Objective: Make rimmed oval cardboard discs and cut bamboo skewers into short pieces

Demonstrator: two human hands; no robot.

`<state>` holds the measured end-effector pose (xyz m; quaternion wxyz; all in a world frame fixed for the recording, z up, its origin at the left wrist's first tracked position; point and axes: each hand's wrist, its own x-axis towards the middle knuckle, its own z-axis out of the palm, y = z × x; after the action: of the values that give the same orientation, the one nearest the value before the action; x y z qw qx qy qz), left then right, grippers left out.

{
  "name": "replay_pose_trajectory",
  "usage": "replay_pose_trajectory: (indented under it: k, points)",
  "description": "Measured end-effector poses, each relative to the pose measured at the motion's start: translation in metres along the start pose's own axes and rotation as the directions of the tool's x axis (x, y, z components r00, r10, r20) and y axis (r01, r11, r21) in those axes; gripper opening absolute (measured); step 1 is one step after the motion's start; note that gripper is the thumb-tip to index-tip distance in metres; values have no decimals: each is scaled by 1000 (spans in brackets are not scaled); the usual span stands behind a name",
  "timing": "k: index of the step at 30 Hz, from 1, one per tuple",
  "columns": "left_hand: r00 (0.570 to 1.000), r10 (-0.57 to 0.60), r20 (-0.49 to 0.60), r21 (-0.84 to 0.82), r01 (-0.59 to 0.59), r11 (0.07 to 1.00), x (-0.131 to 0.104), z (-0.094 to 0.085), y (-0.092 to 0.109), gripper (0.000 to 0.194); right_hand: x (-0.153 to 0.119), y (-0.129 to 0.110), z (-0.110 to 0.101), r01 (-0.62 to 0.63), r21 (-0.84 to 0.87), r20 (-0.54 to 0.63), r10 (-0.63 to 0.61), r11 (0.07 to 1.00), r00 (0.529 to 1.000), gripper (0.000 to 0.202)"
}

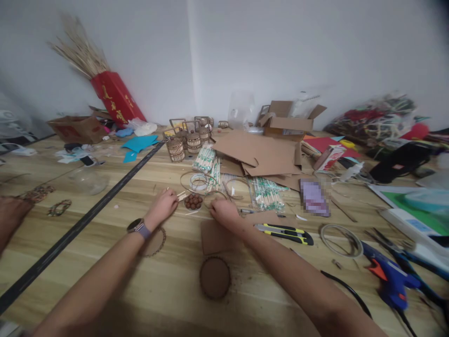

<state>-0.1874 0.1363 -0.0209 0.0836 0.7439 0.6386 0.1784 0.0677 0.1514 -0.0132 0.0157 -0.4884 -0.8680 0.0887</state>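
Observation:
My left hand [163, 206], a watch on its wrist, has its fingers drawn together at a few short pale wooden sticks [181, 195], which poke out past its fingertips. Just right of it sits a small clear dish of round brown beads [193, 202]. My right hand [223, 213] is closed, its fingertips down by a thin ring on the table; what they pinch, if anything, is hidden. Below that hand lies a square cardboard piece [213, 238]. Nearer me is a cardboard disc with a dark braided rim [215, 277]. Another rimmed disc [155, 242] is partly under my left forearm.
Cardboard sheets [252, 150], bagged sticks [268, 194] and small woven baskets [175, 150] stand behind. On the right lie a utility knife [287, 233], a coil [342, 241], pliers [389, 245] and a blue glue gun [393, 276]. Another person's arm [14, 215] reaches in at left.

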Motion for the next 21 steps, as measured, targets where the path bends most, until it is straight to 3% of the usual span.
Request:
replay_pose_trajectory:
  k: [4,8,13,15,18,21]
  points:
    - [984,-136,-117,-144,119,982,1,-17,5,13,-10,11,-8,-49,29,-116,52,998,992,23]
    - [928,-324,-184,-379,237,895,14,-22,24,9,-4,15,-32,-48,60,-229,61,997,971,26]
    - [902,-431,-36,-705,282,650,41,4,73,31,26,-4,-52,124,102,-274,-92,987,957,24]
    - [894,-447,42,-781,309,543,54,11,83,29,33,-8,-53,208,138,-278,-163,968,947,23]
    - [861,-494,117,-850,344,399,76,6,80,30,25,-6,-58,245,222,-320,-166,944,933,27]
    - [830,-537,150,-892,348,290,100,-7,63,35,-10,-2,-79,227,321,-384,-93,919,919,28]
